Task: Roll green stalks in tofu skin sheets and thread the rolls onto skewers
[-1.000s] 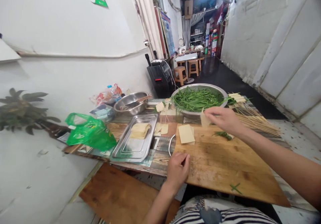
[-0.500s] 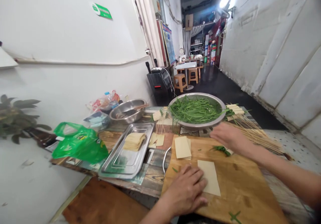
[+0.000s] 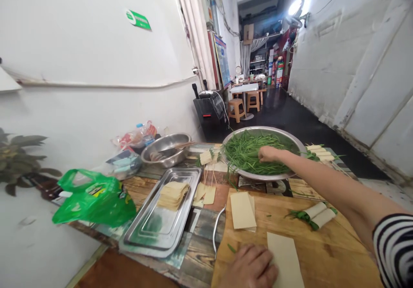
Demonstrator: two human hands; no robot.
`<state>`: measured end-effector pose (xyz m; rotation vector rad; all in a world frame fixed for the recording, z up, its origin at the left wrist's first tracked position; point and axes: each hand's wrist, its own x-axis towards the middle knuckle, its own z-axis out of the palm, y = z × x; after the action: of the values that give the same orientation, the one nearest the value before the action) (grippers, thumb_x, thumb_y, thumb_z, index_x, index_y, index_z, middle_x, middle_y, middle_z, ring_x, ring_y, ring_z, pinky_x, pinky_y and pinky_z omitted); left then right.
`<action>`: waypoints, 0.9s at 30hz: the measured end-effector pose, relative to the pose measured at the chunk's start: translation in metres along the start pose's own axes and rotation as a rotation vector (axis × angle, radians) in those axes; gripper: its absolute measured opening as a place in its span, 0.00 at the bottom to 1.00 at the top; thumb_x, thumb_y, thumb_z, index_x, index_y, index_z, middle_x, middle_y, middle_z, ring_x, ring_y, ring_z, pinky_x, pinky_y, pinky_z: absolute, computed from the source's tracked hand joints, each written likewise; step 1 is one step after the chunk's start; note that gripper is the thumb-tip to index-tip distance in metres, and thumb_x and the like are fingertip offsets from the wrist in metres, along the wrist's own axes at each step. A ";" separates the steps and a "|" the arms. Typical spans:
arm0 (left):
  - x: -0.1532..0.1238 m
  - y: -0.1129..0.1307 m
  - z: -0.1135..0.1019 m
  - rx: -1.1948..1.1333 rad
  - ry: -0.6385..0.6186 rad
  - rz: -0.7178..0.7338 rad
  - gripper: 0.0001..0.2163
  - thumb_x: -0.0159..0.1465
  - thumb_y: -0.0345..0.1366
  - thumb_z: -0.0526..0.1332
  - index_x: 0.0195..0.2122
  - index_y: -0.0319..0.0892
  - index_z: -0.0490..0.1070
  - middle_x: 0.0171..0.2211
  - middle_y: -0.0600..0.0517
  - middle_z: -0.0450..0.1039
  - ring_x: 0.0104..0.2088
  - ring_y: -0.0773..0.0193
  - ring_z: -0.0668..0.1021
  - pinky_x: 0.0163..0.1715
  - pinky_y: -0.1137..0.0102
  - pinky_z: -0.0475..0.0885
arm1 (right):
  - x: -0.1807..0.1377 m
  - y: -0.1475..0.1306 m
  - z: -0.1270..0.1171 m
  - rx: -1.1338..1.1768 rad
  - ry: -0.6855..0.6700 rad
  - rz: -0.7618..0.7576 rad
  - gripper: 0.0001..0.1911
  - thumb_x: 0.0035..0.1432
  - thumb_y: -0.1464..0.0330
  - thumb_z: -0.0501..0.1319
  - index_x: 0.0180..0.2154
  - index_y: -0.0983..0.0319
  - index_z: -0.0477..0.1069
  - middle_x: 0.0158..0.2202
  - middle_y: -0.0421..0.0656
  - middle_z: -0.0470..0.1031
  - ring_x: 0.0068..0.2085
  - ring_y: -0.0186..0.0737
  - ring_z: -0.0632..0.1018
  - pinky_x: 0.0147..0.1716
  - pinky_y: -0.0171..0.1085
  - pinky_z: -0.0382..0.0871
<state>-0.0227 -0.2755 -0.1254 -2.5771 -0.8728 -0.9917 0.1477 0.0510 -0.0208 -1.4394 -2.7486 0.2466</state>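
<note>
My right hand [image 3: 269, 154] reaches into a wide metal bowl [image 3: 301, 144] heaped with green chives [image 3: 245, 150]. Its fingers are closed among the chives, with the fingertips hidden. My left hand [image 3: 253, 267] lies on the wooden cutting board [image 3: 335, 249], fingers resting flat against the left edge of a pale tofu sheet [image 3: 285, 258]. Above it on the board are a couple of stacked tofu sheets [image 3: 242, 210]. Two tofu rolls [image 3: 319, 216] with greens poking out lie at the board's right side.
A metal tray [image 3: 148, 236] holds a stack of tofu sheets [image 3: 173, 195]. Left of it is a green plastic bag [image 3: 93, 200]. Behind stand a steel bowl [image 3: 167, 161] and plastic bags [image 3: 125, 163]. Skewered rolls [image 3: 321, 154] lie right of the chive bowl.
My right hand has moved from the board's upper right edge forward into the chives, uncovering the two rolls. My left hand stays by the sheet. The view has tilted up slightly.
</note>
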 end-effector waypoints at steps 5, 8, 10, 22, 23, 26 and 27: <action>0.004 0.001 -0.003 0.001 0.010 -0.016 0.08 0.69 0.37 0.54 0.41 0.41 0.70 0.41 0.49 0.77 0.43 0.63 0.76 0.42 0.68 0.71 | 0.009 0.010 -0.011 -0.034 0.078 -0.037 0.06 0.50 0.69 0.63 0.25 0.64 0.77 0.31 0.49 0.79 0.37 0.42 0.78 0.39 0.34 0.66; 0.001 0.001 -0.001 0.025 -0.043 -0.020 0.07 0.69 0.38 0.55 0.41 0.41 0.70 0.42 0.49 0.77 0.43 0.62 0.77 0.42 0.69 0.71 | 0.011 0.018 -0.024 -0.024 0.110 -0.049 0.06 0.50 0.69 0.63 0.25 0.63 0.78 0.31 0.47 0.79 0.36 0.41 0.77 0.38 0.34 0.65; -0.001 0.001 0.000 0.025 -0.056 -0.019 0.08 0.69 0.39 0.55 0.42 0.42 0.69 0.43 0.48 0.76 0.44 0.62 0.76 0.43 0.69 0.71 | 0.010 0.024 -0.034 -0.002 0.138 -0.037 0.08 0.50 0.68 0.62 0.25 0.63 0.78 0.27 0.44 0.79 0.33 0.39 0.76 0.35 0.33 0.64; -0.003 -0.001 -0.005 0.007 -0.085 0.001 0.10 0.69 0.40 0.54 0.43 0.41 0.69 0.47 0.47 0.73 0.46 0.60 0.74 0.44 0.68 0.70 | 0.011 0.026 -0.099 0.153 0.473 0.088 0.17 0.56 0.61 0.58 0.36 0.64 0.80 0.31 0.43 0.79 0.32 0.39 0.76 0.32 0.33 0.64; -0.003 -0.001 -0.005 0.011 -0.087 0.001 0.10 0.69 0.40 0.54 0.43 0.41 0.69 0.47 0.47 0.73 0.46 0.60 0.74 0.44 0.68 0.70 | 0.013 0.025 -0.102 0.122 0.439 0.077 0.16 0.56 0.62 0.57 0.36 0.64 0.80 0.29 0.43 0.78 0.32 0.39 0.76 0.32 0.34 0.64; -0.003 -0.001 -0.005 0.026 -0.125 -0.004 0.12 0.68 0.45 0.55 0.43 0.42 0.69 0.48 0.47 0.72 0.46 0.60 0.74 0.45 0.67 0.70 | 0.017 0.021 -0.099 0.050 0.245 -0.013 0.12 0.52 0.63 0.61 0.30 0.62 0.80 0.24 0.42 0.76 0.31 0.40 0.76 0.32 0.34 0.63; -0.003 -0.001 -0.005 0.025 -0.126 -0.007 0.13 0.68 0.46 0.55 0.43 0.41 0.70 0.47 0.46 0.73 0.46 0.60 0.74 0.44 0.67 0.70 | 0.019 0.019 -0.092 0.055 0.186 -0.044 0.10 0.50 0.62 0.62 0.27 0.61 0.80 0.22 0.41 0.76 0.30 0.39 0.76 0.32 0.33 0.63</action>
<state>-0.0273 -0.2783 -0.1240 -2.6410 -0.9202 -0.8225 0.1612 0.0888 0.0666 -1.3148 -2.6004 0.1761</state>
